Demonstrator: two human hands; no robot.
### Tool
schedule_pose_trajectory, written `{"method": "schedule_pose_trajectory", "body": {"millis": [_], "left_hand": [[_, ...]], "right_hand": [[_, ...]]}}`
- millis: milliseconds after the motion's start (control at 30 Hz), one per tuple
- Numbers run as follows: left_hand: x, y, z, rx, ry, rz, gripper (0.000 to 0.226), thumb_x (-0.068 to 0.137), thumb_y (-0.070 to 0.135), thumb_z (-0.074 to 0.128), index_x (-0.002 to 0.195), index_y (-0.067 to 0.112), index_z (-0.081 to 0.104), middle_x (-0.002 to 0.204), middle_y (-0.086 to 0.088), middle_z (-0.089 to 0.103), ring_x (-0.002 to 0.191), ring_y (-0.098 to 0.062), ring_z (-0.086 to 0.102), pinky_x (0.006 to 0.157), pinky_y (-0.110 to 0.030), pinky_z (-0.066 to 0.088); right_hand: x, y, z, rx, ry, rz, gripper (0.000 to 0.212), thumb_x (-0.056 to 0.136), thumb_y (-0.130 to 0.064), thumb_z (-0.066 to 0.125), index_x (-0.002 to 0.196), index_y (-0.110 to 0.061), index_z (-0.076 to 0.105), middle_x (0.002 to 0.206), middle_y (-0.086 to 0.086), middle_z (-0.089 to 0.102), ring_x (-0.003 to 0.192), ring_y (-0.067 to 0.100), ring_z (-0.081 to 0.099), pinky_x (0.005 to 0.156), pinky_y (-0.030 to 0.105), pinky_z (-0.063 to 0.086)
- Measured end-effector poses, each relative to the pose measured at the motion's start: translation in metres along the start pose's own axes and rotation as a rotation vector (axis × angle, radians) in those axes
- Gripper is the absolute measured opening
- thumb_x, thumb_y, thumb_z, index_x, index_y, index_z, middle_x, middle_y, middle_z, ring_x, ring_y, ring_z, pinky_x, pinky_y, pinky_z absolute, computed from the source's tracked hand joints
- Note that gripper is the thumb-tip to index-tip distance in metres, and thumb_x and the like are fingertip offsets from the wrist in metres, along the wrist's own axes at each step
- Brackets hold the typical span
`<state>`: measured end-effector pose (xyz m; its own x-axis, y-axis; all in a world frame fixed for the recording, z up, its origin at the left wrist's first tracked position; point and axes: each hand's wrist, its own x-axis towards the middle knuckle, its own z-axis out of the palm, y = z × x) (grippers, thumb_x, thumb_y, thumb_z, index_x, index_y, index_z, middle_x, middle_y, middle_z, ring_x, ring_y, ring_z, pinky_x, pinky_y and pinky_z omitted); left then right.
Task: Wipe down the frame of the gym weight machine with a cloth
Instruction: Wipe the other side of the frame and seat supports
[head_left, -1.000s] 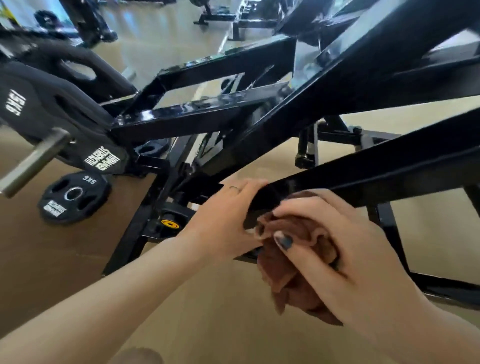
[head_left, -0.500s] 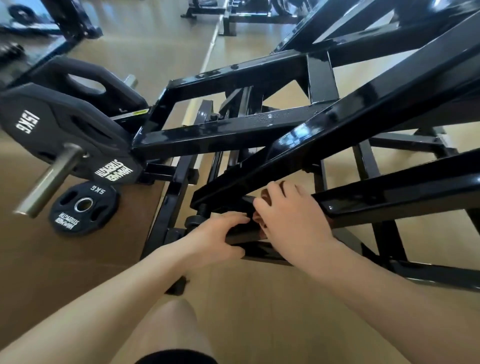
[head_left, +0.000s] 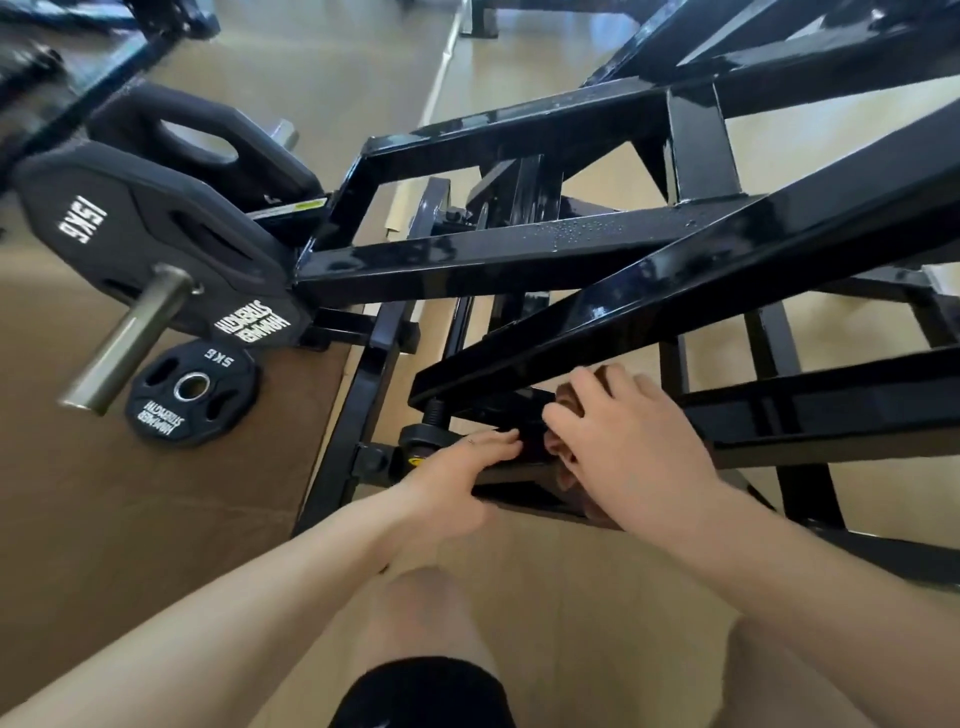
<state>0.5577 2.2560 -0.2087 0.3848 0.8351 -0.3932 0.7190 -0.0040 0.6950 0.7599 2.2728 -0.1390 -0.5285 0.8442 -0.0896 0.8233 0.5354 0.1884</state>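
Observation:
The black steel frame of the weight machine fills the upper right, its bars crossing at angles. Water droplets lie on one horizontal bar. My right hand grips a brown cloth against a low bar near the frame's base; only scraps of the cloth show above and below my fingers. My left hand holds the same low bar just to the left, thumb under it and fingers over the top. The bar's end meets a threaded bolt and a round black foot.
A 15 kg plate hangs on a steel sleeve at the left, and a 5 kg plate lies on the brown mat below. My knees show at the bottom edge. More machines stand at the far end of the tan floor.
Both hands have moved down from the upper sloping bar to a low bar near the base. The cloth, plainly seen a second ago, is now mostly hidden under my right hand. The camera has tilted down.

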Motion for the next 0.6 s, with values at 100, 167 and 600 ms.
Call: {"method": "schedule_pose_trajectory", "body": {"millis": [100, 167, 600], "left_hand": [[-0.001, 0.001, 0.000, -0.052, 0.020, 0.000, 0.071, 0.091, -0.003, 0.063, 0.152, 0.027, 0.043, 0.148, 0.027, 0.034, 0.132, 0.016, 0.026, 0.098, 0.008, 0.014], [-0.002, -0.002, -0.003, -0.067, 0.035, -0.043, 0.059, 0.090, -0.004, 0.062, 0.142, 0.024, 0.055, 0.138, 0.025, 0.046, 0.123, 0.013, 0.040, 0.097, 0.005, 0.027], [-0.077, -0.088, -0.046, -0.051, 0.287, -0.617, 0.026, 0.093, 0.015, 0.063, 0.116, 0.028, 0.062, 0.110, 0.009, 0.066, 0.096, -0.010, 0.063, 0.072, -0.014, 0.048]], "right_hand": [[0.013, -0.022, 0.016, -0.004, -0.008, -0.067, 0.045, 0.094, -0.036, 0.069, 0.133, -0.023, 0.052, 0.137, 0.012, 0.047, 0.121, 0.034, 0.048, 0.102, 0.042, 0.044], [0.028, -0.039, 0.033, 0.009, -0.033, -0.119, 0.046, 0.091, -0.033, 0.073, 0.132, -0.020, 0.055, 0.131, 0.014, 0.049, 0.118, 0.036, 0.048, 0.101, 0.045, 0.044], [0.074, -0.083, 0.082, 0.261, 0.047, -0.215, 0.039, 0.088, -0.039, 0.072, 0.122, -0.022, 0.060, 0.124, 0.014, 0.058, 0.108, 0.035, 0.059, 0.092, 0.046, 0.053]]}}
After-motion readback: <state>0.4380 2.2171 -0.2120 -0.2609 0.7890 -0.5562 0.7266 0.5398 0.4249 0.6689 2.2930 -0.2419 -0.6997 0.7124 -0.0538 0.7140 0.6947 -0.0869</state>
